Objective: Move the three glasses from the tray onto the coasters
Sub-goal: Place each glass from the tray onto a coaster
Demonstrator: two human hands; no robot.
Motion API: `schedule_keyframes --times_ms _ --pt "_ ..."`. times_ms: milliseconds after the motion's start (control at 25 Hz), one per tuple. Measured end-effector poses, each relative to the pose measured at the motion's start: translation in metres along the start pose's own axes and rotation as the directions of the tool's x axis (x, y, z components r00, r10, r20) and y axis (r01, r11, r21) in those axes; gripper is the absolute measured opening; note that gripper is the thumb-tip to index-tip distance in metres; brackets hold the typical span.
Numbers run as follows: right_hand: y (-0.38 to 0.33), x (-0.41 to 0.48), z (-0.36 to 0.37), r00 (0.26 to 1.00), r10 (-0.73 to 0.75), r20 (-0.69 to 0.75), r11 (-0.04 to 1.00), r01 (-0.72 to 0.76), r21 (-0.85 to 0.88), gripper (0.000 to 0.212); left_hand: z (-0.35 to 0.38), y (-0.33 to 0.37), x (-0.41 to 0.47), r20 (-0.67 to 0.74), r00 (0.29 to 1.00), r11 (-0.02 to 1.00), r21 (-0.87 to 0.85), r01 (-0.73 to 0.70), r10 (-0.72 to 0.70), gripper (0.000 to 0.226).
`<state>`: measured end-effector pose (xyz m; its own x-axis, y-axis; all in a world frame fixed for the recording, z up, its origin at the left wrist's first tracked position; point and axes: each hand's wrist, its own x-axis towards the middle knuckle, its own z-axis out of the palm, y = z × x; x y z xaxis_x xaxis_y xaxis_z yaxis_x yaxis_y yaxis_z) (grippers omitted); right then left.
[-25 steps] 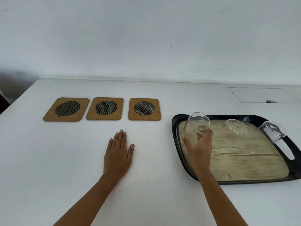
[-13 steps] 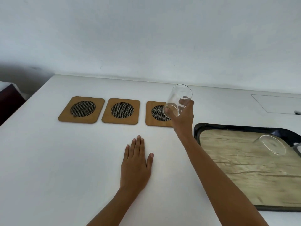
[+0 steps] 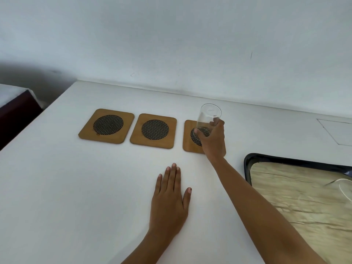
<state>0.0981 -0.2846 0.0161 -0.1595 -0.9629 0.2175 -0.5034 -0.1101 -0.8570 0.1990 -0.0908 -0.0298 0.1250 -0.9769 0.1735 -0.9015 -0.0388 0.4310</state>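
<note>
My right hand point(image 3: 214, 141) grips a clear glass point(image 3: 206, 119) and holds it upright over the dark mesh disc of the right coaster point(image 3: 188, 144); whether its base touches the coaster I cannot tell. Two more wooden coasters, the middle coaster point(image 3: 154, 130) and the left coaster point(image 3: 107, 125), lie bare in the same row. My left hand point(image 3: 170, 199) rests flat on the white table, fingers spread. The black tray point(image 3: 247, 162) with a wood-grain floor sits at the right; only the rim of a second glass point(image 3: 345, 185) shows at the frame's edge.
The white table point(image 3: 76, 187) runs back to a white wall. A thin rectangular outline point(image 3: 337, 132) is set into the tabletop at the far right. A dark red piece of furniture point(image 3: 13, 111) stands beyond the table's left edge.
My right hand lifted the glass off the tray, carried it left and lowered it over the right coaster. The view has swung left, pushing the tray toward the frame's edge. My left hand stayed flat.
</note>
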Motion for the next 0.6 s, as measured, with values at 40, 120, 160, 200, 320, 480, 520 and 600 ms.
schedule_keyframes --times_ms 40,120,160,200,320,480,520,600 --pt "0.001 0.000 0.002 1.000 -0.004 -0.004 1.000 0.004 0.007 0.075 0.000 0.000 0.000 0.000 1.000 1.000 -0.003 0.004 -0.004 0.066" --pt "0.001 0.001 0.004 1.000 0.001 -0.006 1.000 -0.001 0.024 0.075 0.001 0.000 0.001 0.001 1.000 1.000 -0.008 0.011 -0.011 0.066" --pt "0.002 0.001 0.005 1.000 0.003 -0.006 1.000 -0.003 0.024 0.075 0.001 0.000 0.001 0.001 1.000 1.000 -0.011 0.012 -0.012 0.066" --pt "0.002 0.001 0.005 1.000 0.003 -0.006 1.000 -0.002 0.020 0.075 0.001 0.000 0.000 0.001 1.000 1.000 -0.012 0.011 -0.011 0.066" --pt "0.002 0.000 0.006 1.000 -0.005 -0.006 1.000 0.005 -0.004 0.074 0.001 0.000 0.000 0.008 1.000 1.000 -0.003 0.009 -0.009 0.066" --pt "-0.003 -0.002 0.003 0.999 0.028 0.016 0.997 -0.027 -0.076 0.073 0.000 0.000 0.000 0.015 1.000 1.000 0.002 0.007 -0.007 0.066" --pt "-0.006 -0.003 0.000 0.999 0.049 0.025 0.994 -0.046 -0.099 0.076 0.000 0.000 0.000 0.016 1.000 1.000 0.002 0.005 -0.005 0.066" --pt "-0.012 -0.010 -0.009 0.997 0.064 0.033 0.993 -0.060 -0.102 0.083 0.000 0.000 0.000 0.009 1.000 1.000 -0.001 0.003 -0.003 0.066"
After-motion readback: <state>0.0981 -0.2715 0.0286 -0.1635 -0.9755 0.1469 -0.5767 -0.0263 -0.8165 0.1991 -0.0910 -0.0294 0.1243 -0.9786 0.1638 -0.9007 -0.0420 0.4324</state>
